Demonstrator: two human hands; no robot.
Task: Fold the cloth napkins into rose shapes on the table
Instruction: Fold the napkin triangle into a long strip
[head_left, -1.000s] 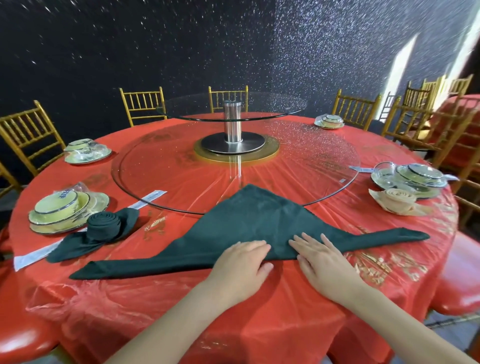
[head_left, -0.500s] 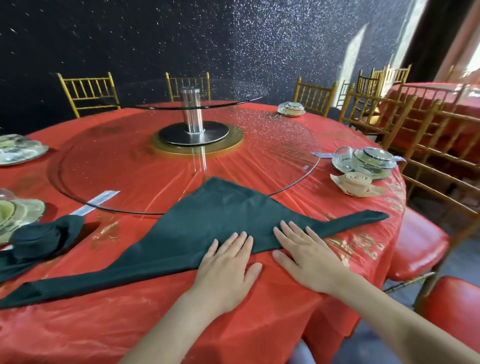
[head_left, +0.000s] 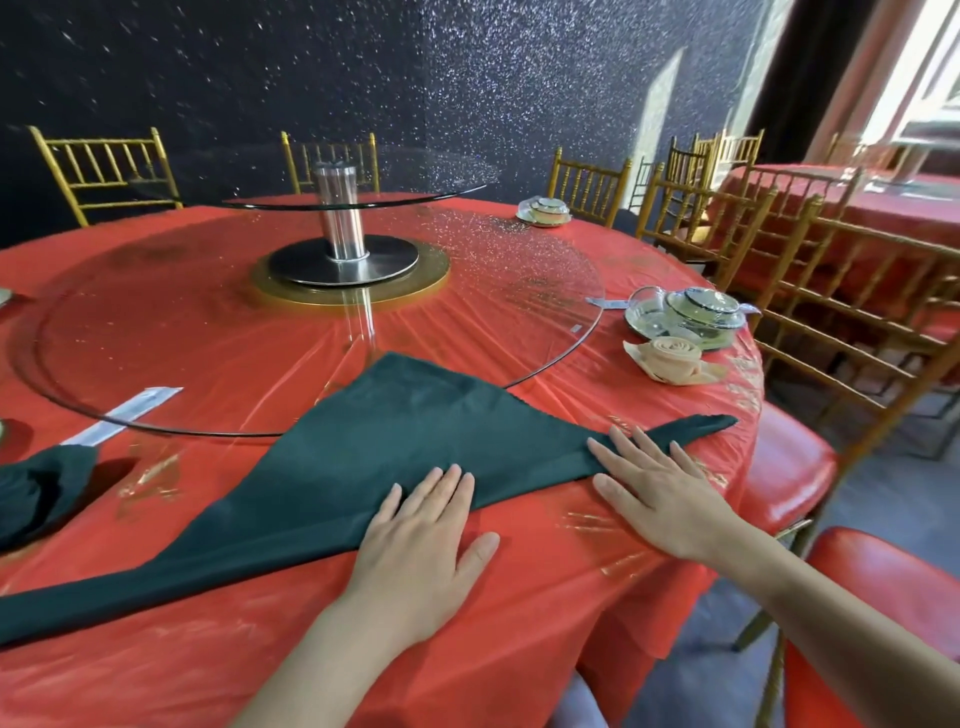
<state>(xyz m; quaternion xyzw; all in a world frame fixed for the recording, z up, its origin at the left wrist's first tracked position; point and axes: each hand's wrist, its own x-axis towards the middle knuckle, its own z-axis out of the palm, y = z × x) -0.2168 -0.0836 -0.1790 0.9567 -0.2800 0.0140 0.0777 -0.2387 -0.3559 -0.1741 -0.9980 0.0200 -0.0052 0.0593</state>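
1. The right hand (head_left: 660, 493) has slid right along the folded edge of the green napkin (head_left: 395, 441), away from the left hand (head_left: 421, 545).
2. Both grips are apart, with fingers flat, pressing the triangle on the desk (head_left: 519, 623).
3. The crease seems smoothed; rolling is not yet begun.

Honestly, nothing here is readable. The gold print (head_left: 589, 521) on the red plastic tablecloth (head_left: 545, 623), near right, is just smeared squiggles. The white paper strip (head_left: 124, 415) on the left is too blurry to show any lettering.
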